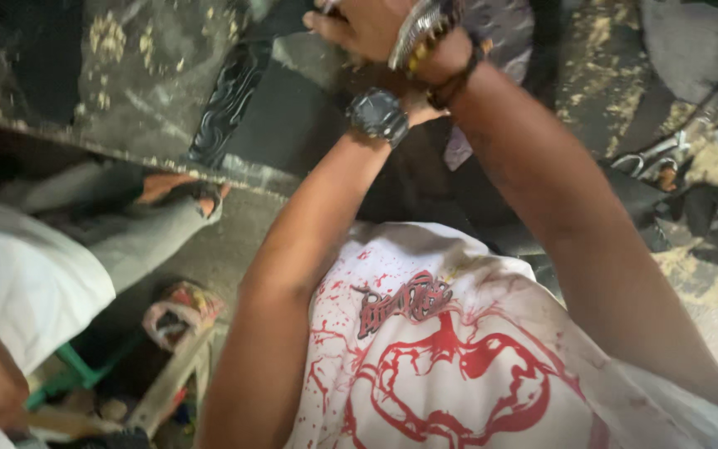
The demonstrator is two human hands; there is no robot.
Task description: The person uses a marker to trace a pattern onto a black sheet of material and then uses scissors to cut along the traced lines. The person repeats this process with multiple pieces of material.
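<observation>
- My right hand (367,29) is up at twelve o'clock, fingers curled shut on something small; a glint of metal shows at the very top edge, too cropped for me to name it.
- My left hand is hidden behind my right wrist, just past my dark wristwatch (378,115), so I cannot tell whether it is closed or spread.
- Both wrists cross over a dark panel (292,116), which lies at about eleven o'clock from my chest, next to a black ridged strip (230,100).
- I judge the panel stiff and heavy, its surface dusty and likely slick with grime; I would grip its edge, not its flat face.
- The ridged strip looks rubbery, so it should flex yet give good purchase.
- A pair of pliers (654,158) lies on the gritty ground at two o'clock.
- Another person's sandalled foot (189,195) rests at nine o'clock, apart from my arms.
</observation>
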